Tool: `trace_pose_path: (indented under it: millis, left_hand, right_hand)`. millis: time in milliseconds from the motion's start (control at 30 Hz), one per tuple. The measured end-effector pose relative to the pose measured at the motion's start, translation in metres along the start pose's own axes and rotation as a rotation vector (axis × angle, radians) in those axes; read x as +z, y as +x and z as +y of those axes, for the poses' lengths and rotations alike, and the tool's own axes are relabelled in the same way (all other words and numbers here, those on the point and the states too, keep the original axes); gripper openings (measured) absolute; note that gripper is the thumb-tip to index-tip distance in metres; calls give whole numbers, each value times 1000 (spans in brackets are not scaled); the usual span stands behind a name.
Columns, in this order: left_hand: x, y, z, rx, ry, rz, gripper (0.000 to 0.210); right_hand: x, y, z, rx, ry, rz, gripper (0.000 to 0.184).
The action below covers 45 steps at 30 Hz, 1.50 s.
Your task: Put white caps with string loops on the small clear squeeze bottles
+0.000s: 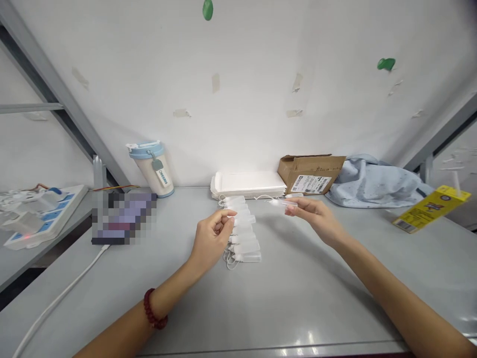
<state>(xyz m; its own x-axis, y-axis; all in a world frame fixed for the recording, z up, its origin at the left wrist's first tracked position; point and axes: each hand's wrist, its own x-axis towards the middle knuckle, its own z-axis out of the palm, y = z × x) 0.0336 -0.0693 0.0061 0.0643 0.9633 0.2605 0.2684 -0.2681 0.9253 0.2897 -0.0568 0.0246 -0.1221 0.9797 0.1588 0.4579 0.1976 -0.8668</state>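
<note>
A small clear plastic bottle with a white cap and white cord (280, 202) is pinched between the thumb and fingers of my right hand (311, 214), lifted above the table and pointing left. My left hand (214, 236) is closed, thumb and index finger drawn together beside a row of similar small bottles (248, 246). Whether anything sits between those fingertips I cannot make out. The row's bottles lie on their sides, caps and looped cords to the left, and my left hand hides part of it. A red beaded bracelet circles my left wrist.
Behind the row lie a stack of white envelopes (249, 184), a cardboard box (311, 171) and a light blue cloth (372, 181). A tumbler (152, 169), a blurred phone-like item (124, 219) and a power strip (48, 219) are left; a yellow drink carton (430, 209) is right.
</note>
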Motion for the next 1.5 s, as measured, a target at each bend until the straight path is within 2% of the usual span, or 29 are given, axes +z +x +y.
trace_pose_path:
  millis: [133, 400, 600, 800, 967, 1500]
  left_hand:
    - [1, -1, 2, -32, -10, -51, 29]
    - [3, -5, 3, -65, -23, -111, 30]
    - [3, -5, 7, -60, -1, -209, 23]
    - [3, -3, 10, -172, -100, -291, 25]
    - [1, -2, 10, -189, -147, -345, 28]
    - [-1, -2, 11, -245, -218, -376, 30]
  right_hand:
    - [7, -4, -3, -31, 180, -102, 33]
    - [16, -11, -15, -11, 215, -235, 29]
    - [17, -12, -16, -23, 210, -246, 29]
    - [20, -12, -17, -34, 226, -257, 28]
    - [22, -14, -16, -23, 205, -275, 31]
    - [28, -16, -18, -22, 278, -296, 29]
